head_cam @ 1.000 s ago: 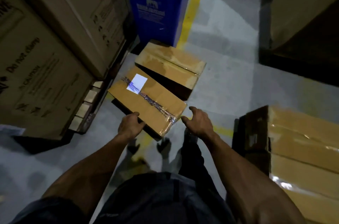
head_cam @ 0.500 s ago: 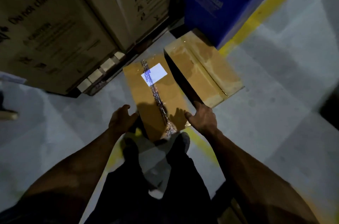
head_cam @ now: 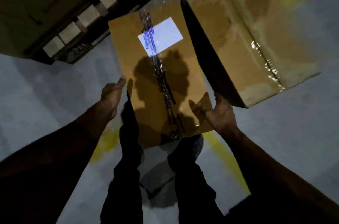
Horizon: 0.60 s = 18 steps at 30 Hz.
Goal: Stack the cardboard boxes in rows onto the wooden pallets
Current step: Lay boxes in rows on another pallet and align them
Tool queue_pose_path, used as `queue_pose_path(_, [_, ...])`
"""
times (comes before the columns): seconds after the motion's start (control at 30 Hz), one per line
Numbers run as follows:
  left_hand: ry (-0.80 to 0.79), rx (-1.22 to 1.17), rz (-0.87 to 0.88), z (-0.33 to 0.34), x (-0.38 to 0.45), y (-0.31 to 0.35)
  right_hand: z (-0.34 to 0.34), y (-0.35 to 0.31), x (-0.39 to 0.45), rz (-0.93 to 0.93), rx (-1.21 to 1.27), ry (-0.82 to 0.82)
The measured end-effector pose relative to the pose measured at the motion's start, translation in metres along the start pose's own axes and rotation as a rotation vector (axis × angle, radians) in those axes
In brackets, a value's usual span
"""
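Standing over the labelled cardboard box [head_cam: 161,80] at frame centre, the person has the left hand [head_cam: 112,93] flat with straight fingers against its left edge and the right hand [head_cam: 221,113] spread at its lower right corner. Neither really grips yet, so I'd guess it slips or tips on the lift. Second taped box [head_cam: 247,31], upper right, sits just beside it and could snag; wooden pallet [head_cam: 73,31] waits upper left.

Dim, motion-blurred; overhead light, hand shadows on box [head_cam: 161,80], tape glare.
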<state>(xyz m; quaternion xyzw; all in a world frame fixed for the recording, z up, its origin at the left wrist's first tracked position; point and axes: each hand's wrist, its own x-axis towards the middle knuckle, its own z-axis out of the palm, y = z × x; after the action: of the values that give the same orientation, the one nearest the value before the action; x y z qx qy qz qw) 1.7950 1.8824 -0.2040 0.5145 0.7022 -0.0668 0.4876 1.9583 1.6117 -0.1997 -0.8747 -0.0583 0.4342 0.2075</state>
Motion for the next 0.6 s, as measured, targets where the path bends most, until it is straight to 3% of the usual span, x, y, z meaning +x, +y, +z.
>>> queue_pose_path(0.3, [-0.013,-0.154,-0.046,0.036,0.110,-0.019,0.052,0.001,0.098,-0.008,0.066,0.051])
queue_pose_path(0.6, [-0.249,-0.369,-0.066,0.052,0.172,-0.049,0.058,-0.007,0.131,-0.054,0.126,0.112])
